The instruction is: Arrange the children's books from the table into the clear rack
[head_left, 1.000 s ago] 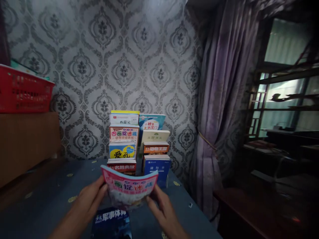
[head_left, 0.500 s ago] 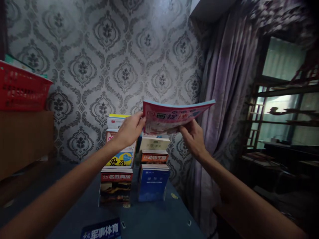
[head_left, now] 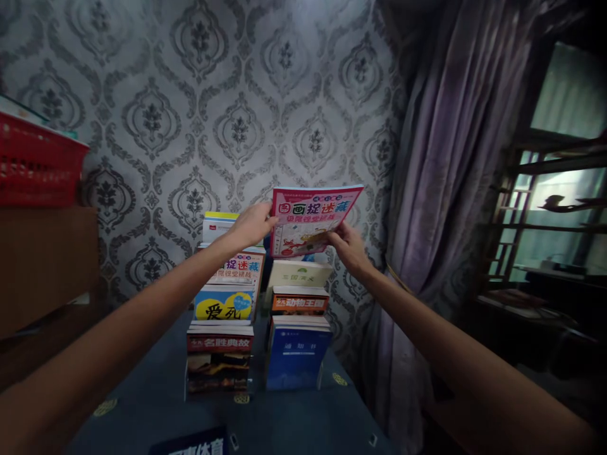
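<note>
A pink-bordered picture book [head_left: 308, 224] with Chinese lettering is held up between my two hands, its cover facing me. My left hand [head_left: 253, 224] grips its left edge; my right hand [head_left: 349, 248] pinches the lower right edge. Below it stands the right row of books: a cream book [head_left: 300, 274], an orange-topped book [head_left: 300, 302] and a blue booklet [head_left: 298, 357] in front. In the left row are a similar pink book [head_left: 239, 268], a yellow-and-blue book [head_left: 222, 305] and a dark red-topped book [head_left: 219, 360]. My left forearm partly hides that row.
The books stand on a dark blue table [head_left: 294, 423]. Another dark blue book [head_left: 199, 442] lies at its front edge, cut off by the frame. At left, a red basket [head_left: 40, 161] rests on a cardboard box [head_left: 47, 265]. A purple curtain [head_left: 446, 158] and shelves are on the right.
The pink book has tipped from nearly flat to more upright, so its cover shows, and it has come lower behind the right row. Both hands keep hold of it.
</note>
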Action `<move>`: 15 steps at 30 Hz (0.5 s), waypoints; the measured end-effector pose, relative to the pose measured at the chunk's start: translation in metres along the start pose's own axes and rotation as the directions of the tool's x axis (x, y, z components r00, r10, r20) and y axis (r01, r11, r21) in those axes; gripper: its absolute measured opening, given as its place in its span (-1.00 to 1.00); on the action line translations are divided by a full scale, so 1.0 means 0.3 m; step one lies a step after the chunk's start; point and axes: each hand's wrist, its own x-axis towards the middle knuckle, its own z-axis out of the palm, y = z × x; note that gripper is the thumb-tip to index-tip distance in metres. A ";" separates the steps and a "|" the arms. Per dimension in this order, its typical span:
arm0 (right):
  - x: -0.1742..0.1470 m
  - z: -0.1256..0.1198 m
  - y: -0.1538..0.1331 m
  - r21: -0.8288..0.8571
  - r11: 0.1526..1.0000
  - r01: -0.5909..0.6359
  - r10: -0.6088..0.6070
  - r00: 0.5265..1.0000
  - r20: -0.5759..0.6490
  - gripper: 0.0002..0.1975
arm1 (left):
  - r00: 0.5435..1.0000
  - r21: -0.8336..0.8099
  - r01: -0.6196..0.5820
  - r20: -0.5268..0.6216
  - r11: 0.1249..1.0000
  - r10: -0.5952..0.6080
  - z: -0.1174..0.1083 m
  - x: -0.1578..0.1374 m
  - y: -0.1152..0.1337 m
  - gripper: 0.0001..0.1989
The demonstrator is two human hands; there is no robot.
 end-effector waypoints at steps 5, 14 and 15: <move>0.005 0.031 0.082 0.233 0.942 -0.243 0.222 0.969 0.110 -0.69 | 0.994 -0.058 0.055 0.100 0.997 -0.049 0.013 0.007 -0.025 -0.79; 0.024 0.017 0.173 0.382 0.760 -0.525 0.469 0.851 0.236 -0.78 | 0.983 -0.103 0.075 0.174 0.992 -0.056 0.040 0.049 -0.051 -0.74; 0.020 0.016 0.179 0.376 0.755 -0.538 0.477 0.843 0.248 -0.77 | 0.981 -0.086 0.077 0.187 0.993 -0.059 0.042 0.052 -0.051 -0.74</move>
